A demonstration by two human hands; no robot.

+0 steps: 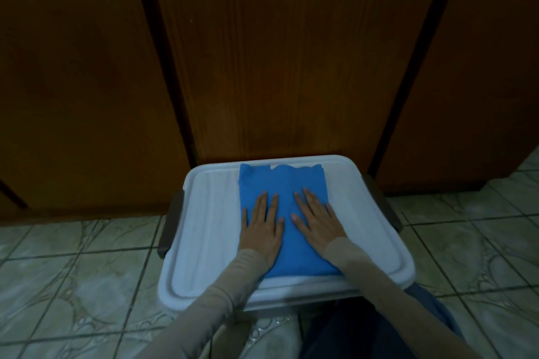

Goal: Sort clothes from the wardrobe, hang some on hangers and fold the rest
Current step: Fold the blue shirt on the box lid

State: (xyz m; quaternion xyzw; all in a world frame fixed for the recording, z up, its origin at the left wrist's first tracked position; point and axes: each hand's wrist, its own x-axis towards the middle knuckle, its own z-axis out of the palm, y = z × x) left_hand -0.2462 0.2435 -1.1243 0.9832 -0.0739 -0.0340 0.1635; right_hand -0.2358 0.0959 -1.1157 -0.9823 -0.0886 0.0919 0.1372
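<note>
A folded blue garment lies flat on the white lid of a plastic storage box in the middle of the head view. My left hand rests palm down on the garment's left half, fingers straight. Beside it my right hand presses flat on the right half, fingers spread and pointing away from me. Both arms wear beige sleeves. Neither hand holds anything.
Closed brown wooden wardrobe doors stand right behind the box. The box has grey side latches and sits on a pale tiled floor. My dark trousers show at the bottom edge.
</note>
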